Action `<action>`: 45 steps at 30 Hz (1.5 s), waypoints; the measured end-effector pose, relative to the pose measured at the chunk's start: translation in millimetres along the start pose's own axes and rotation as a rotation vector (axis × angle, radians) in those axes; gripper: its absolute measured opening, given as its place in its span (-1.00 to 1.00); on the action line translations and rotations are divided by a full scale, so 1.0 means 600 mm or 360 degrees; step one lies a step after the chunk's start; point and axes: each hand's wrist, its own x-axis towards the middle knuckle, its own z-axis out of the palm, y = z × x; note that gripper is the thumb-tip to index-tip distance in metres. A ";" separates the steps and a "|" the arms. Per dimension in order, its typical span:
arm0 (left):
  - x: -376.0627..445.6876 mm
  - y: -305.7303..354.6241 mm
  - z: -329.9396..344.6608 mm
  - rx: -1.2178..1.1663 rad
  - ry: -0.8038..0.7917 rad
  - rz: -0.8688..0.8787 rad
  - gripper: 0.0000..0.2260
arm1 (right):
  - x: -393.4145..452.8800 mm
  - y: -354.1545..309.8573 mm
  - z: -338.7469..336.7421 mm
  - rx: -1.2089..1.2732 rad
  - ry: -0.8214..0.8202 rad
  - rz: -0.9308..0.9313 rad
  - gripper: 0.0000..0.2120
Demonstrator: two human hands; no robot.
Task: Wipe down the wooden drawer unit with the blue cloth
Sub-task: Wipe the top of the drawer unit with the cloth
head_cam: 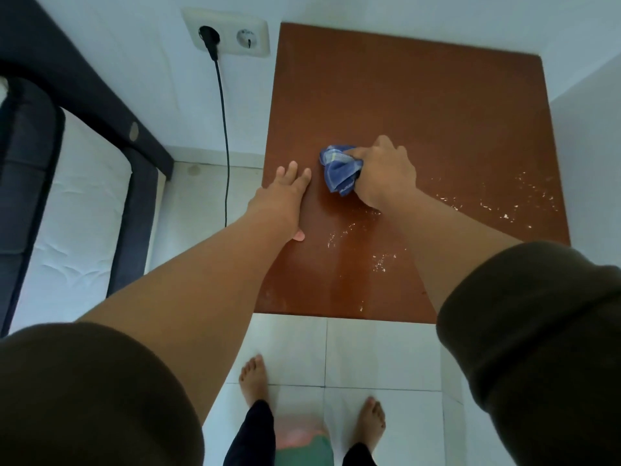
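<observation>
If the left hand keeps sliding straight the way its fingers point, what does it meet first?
Nothing on the brown top: the left hand points toward the far edge, passing left of the blue cloth. The white wall would likely be first, though depth is hard to judge.

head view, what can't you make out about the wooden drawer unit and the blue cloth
- Brown wooden drawer unit: head view looks straight down, so only its top shows; drawers and front are hidden beneath it.
- Crumpled blue cloth: partly covered by the right hand in its grip; the edge lettering is too small to read.
- Left hand: palm hidden against the top.
- White specks: too small to identify.
</observation>
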 end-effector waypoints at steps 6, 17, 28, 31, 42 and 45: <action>-0.002 0.001 0.002 0.0063 0.0028 0.0033 0.02 | -0.065 0.007 0.012 -0.0048 -0.0080 -0.0116 -0.57; -0.072 0.044 0.057 -0.0094 0.0194 -0.0164 -0.27 | -0.303 0.066 0.081 -0.0078 -0.0194 -0.0351 -0.74; -0.085 0.129 0.080 -0.0147 0.0182 -0.0139 -0.21 | -0.312 0.138 0.028 0.0056 -0.0115 -0.0374 -0.71; -0.064 0.148 0.067 -0.0134 0.0208 -0.0093 -0.20 | -0.261 0.151 -0.008 0.0101 0.0045 -0.0309 -0.68; 0.003 0.171 0.023 0.0072 0.0052 -0.0040 -0.03 | -0.091 0.149 -0.013 0.0219 0.0460 -0.0029 -0.68; 0.007 0.171 0.024 0.0065 0.0012 -0.0034 -0.03 | -0.047 0.142 -0.015 0.0226 0.0480 -0.0004 -0.68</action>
